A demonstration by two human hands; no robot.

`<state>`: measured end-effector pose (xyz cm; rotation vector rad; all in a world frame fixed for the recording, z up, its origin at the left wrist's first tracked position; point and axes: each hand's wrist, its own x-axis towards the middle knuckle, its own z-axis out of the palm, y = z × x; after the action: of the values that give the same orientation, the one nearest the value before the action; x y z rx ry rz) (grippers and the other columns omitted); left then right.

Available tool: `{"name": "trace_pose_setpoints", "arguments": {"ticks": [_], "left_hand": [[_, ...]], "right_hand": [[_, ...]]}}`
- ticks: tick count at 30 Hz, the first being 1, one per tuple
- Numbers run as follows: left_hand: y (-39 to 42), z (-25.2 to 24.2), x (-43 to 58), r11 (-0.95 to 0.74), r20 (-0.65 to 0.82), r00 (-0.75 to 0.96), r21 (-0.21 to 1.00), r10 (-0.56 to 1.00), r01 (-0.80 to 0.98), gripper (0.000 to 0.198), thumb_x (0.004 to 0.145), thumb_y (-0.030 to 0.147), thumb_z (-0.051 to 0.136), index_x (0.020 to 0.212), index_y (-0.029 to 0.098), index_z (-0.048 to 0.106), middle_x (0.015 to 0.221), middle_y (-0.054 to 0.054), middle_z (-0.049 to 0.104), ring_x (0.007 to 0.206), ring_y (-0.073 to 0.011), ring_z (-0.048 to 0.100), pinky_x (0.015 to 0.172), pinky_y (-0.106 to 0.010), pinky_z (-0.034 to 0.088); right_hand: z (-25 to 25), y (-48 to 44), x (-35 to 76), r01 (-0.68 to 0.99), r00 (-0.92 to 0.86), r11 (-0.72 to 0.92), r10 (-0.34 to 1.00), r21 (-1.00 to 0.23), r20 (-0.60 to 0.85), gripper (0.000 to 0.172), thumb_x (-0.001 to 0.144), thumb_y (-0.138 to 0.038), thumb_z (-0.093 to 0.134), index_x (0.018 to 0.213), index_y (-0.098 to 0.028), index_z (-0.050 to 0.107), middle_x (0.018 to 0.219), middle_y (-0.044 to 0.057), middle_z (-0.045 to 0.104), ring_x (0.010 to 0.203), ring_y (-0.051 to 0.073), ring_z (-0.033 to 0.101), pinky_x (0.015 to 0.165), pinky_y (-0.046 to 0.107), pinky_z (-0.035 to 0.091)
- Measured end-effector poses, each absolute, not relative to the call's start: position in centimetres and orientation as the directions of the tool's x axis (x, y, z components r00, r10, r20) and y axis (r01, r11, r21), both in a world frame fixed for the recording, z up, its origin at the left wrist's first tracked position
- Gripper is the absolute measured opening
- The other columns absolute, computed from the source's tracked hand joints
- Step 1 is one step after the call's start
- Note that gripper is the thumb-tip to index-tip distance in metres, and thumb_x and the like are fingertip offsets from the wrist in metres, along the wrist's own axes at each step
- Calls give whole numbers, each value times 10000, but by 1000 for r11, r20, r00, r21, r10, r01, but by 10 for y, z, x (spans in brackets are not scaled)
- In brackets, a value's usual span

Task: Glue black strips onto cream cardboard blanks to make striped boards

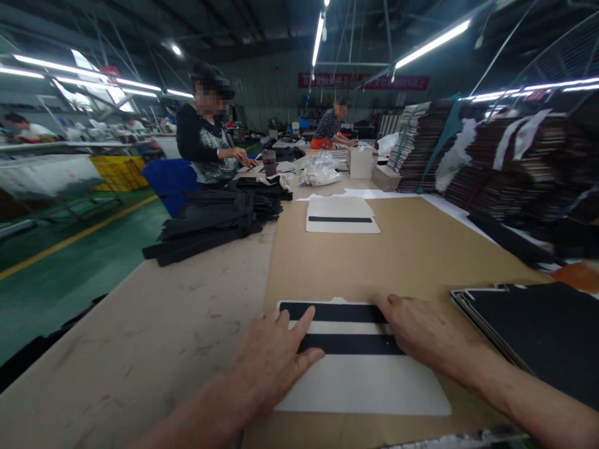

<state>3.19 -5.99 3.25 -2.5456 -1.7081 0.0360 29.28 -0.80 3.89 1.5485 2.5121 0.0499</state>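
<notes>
White panel (365,386) flat on brown sheet (327,262), directly before the wearer. Two black bands across it: upper band (346,313) along far edge, lower band (350,344) parallel, pale gap between. Left hand (271,352) spread, thumb and index well apart, index tip on upper band, thumb at lower band; nothing clasped. Right hand (414,324) at the bands' right ends, fingers bent; cannot tell whether they pinch anything. Right: stacked black boards (547,330). Beyond: pale pieces (344,209), top one single-banded. Far left: heaped black strips (206,215), co-worker (201,140) standing behind.
</notes>
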Motion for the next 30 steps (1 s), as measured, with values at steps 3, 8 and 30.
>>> {"name": "trace_pose_setpoints", "arguments": {"ticks": [3,8,30], "left_hand": [[-49,43,47,-376,-16,377,-118,926,919,680,827,676,529,1332,222,552,1034,-191,677,975,-372,627,832,-530,481],[-44,36,50,-374,-17,376,-137,927,917,740,775,735,542,1290,205,589,1023,-192,658,963,-368,613,836,-516,461],[-64,-11,-16,-378,352,336,55,874,924,415,935,410,505,1284,195,567,1181,-104,620,1061,-248,556,919,-420,496]], "right_hand": [[40,-19,271,799,-504,538,843,270,-189,729,831,18,411,1499,-264,339,859,118,723,729,255,698,599,315,461],[28,-22,259,763,-513,545,838,348,-188,765,826,21,441,1492,-343,349,778,116,708,673,239,681,535,285,448],[-7,-54,347,859,-298,342,939,-380,171,471,917,-196,380,1364,-121,507,1338,156,544,1250,261,485,1106,445,358]]}}
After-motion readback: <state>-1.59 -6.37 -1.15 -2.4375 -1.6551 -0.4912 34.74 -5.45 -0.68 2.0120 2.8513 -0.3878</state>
